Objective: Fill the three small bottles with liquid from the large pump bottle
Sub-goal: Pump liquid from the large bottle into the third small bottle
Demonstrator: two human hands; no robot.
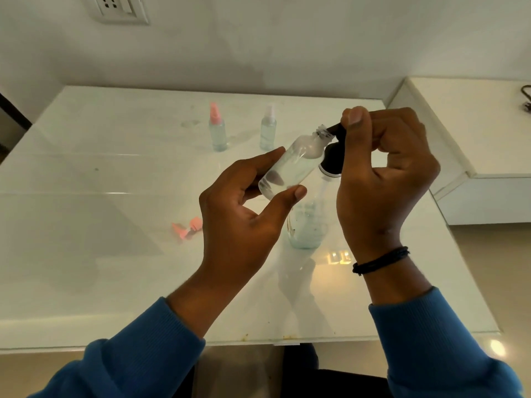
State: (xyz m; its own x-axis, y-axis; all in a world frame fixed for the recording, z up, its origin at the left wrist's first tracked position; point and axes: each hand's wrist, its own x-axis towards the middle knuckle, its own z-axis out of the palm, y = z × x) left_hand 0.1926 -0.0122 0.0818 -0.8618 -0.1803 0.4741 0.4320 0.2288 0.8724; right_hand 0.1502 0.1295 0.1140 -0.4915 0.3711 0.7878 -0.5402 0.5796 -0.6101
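A: The left hand (244, 214) holds the third small bottle (290, 168) tilted, its fingers (264, 159) and thumb clamped round the lower body, and the open neck sits right against the black spout of the large pump bottle (307, 225), which stands on the desk (115, 268)

B: And the right hand (385, 179)?

A: On the pump head (333, 159), fingers curled about it with the thumb on top. The two other small bottles (217, 133) (268, 133) stand capped, well back on the desk, each looking partly filled

B: So what could go wrong?

A: The neck is narrow. If the spout slips off its rim during a press, I'd expect the liquid to run down the outside and onto the glossy desk

B: And the tilt?

A: It looks steep; as the level rises, the liquid could spill back out of the mouth. Wet plastic would also make the left grip slippery

B: Anything else?

A: A hard press might rock the large bottle, since neither hand is holding its body. The pink cap (186, 228) lies loose to the left, easy to knock away
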